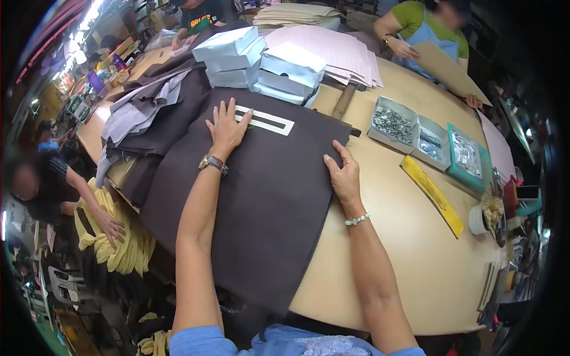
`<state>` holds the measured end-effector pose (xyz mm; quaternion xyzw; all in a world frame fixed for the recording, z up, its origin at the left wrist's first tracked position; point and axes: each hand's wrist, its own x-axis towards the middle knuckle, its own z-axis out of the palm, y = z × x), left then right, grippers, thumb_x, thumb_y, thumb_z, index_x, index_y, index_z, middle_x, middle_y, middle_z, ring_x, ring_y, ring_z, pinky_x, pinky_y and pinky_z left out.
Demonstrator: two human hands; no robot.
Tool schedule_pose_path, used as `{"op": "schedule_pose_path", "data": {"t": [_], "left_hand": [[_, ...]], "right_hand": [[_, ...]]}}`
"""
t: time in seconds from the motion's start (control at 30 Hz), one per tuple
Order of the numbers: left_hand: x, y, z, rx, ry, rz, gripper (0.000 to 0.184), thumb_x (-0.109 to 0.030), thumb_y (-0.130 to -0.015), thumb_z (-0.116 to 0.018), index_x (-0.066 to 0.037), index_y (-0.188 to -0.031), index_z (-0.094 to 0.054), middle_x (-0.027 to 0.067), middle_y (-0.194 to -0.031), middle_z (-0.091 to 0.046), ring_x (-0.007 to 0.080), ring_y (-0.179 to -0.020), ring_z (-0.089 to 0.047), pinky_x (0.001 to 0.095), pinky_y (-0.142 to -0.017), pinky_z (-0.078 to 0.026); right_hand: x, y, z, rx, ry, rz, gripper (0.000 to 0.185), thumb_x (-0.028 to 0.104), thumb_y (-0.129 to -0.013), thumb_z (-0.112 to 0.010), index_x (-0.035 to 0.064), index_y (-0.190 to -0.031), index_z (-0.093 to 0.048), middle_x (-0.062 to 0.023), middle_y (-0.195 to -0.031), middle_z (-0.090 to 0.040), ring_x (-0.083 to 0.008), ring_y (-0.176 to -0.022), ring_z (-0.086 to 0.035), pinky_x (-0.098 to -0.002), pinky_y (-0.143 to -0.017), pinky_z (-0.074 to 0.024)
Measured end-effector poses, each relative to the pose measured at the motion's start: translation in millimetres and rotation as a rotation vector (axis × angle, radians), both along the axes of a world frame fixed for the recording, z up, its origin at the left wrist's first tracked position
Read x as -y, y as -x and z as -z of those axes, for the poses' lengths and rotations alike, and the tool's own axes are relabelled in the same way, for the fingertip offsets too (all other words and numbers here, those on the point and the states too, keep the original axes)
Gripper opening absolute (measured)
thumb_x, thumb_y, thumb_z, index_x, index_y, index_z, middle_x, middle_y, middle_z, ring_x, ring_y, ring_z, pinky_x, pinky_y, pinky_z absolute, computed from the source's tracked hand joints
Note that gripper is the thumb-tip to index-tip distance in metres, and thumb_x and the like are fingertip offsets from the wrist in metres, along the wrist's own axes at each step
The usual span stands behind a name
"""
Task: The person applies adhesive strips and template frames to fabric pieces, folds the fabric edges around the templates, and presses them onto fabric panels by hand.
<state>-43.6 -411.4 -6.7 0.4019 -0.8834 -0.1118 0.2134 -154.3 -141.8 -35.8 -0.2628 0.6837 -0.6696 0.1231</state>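
Observation:
A large dark brown sheet of cloth (261,196) lies over the table in front of me, its near end hanging past the edge. On its far part rests a cream rectangular frame (286,127) with a long slot in the middle. My left hand (227,129) lies flat on the cloth with fingers spread, the thumb over the frame's left part. At the cloth's right edge is my right hand (344,176), its thumb and index finger apart and touching the border. Nothing shows between its fingers.
White boxes (291,68) are stacked beyond the cloth, near pink sheets (326,47). Open boxes of small metal parts (392,123) and a yellow strip (432,196) lie to the right. Folded dark cloth (154,113) is piled left. Co-workers are at left, back and right.

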Motion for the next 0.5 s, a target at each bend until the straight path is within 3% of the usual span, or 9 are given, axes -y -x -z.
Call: {"op": "schedule_pose_path", "data": {"t": [0.07, 0.2, 0.3, 0.4, 0.5], "left_hand": [[5.0, -0.2, 4.0, -0.014, 0.022, -0.022, 0.077, -0.058, -0.086, -0.046, -0.009, -0.144, -0.031, 0.0212, -0.150, -0.024, 0.0402, -0.140, -0.017, 0.0652, -0.107, -0.011], [-0.3, 6.6, 0.6, -0.065, 0.241, -0.080, 0.081, -0.056, -0.087, -0.045, 0.001, -0.142, -0.029, 0.0220, -0.150, -0.024, 0.0403, -0.140, -0.016, 0.0659, -0.106, -0.011], [-28.4, 22.3, -9.0, -0.186, 0.168, -0.003, 0.087, -0.059, -0.087, -0.045, 0.005, -0.142, -0.028, 0.0218, -0.150, -0.025, 0.0399, -0.140, -0.014, 0.0662, -0.106, -0.010], [-69.0, 45.5, -9.9, -0.092, 0.054, 0.010, 0.091, -0.062, -0.085, -0.047, 0.005, -0.143, -0.026, 0.0215, -0.150, -0.025, 0.0391, -0.141, -0.014, 0.0658, -0.107, -0.008], [-79.3, 56.6, -4.2, -0.002, 0.052, -0.020, 0.096, -0.066, -0.080, -0.051, 0.002, -0.143, -0.029, 0.0195, -0.150, -0.026, 0.0389, -0.141, -0.013, 0.0653, -0.108, -0.003]], "right_hand": [[0.8, 3.1, 4.4, 0.016, 0.023, -0.023, 0.048, 0.012, -0.082, -0.065, -0.0063, -0.125, -0.053, -0.0189, -0.124, -0.057, -0.0259, -0.115, -0.055, -0.0312, -0.099, -0.0409], [-0.1, 4.4, 4.6, -0.017, 0.040, -0.091, 0.054, 0.009, -0.086, -0.063, -0.0073, -0.133, -0.044, -0.0176, -0.128, -0.053, -0.0198, -0.111, -0.055, -0.0277, -0.093, -0.0453], [-1.1, 1.7, 0.7, 0.015, 0.052, -0.105, 0.053, 0.009, -0.087, -0.062, -0.0069, -0.133, -0.043, -0.0175, -0.129, -0.052, -0.0196, -0.113, -0.054, -0.0276, -0.095, -0.0443], [-0.1, 2.6, 6.9, 0.095, 0.110, -0.066, 0.049, 0.014, -0.086, -0.063, -0.0056, -0.129, -0.050, -0.0180, -0.129, -0.054, -0.0236, -0.119, -0.052, -0.0302, -0.100, -0.0394], [-0.7, 10.4, 15.7, 0.096, 0.186, 0.001, 0.045, 0.008, -0.090, -0.049, -0.0054, -0.133, -0.043, -0.0177, -0.122, -0.057, -0.0229, -0.116, -0.053, -0.0309, -0.098, -0.0407]]}}
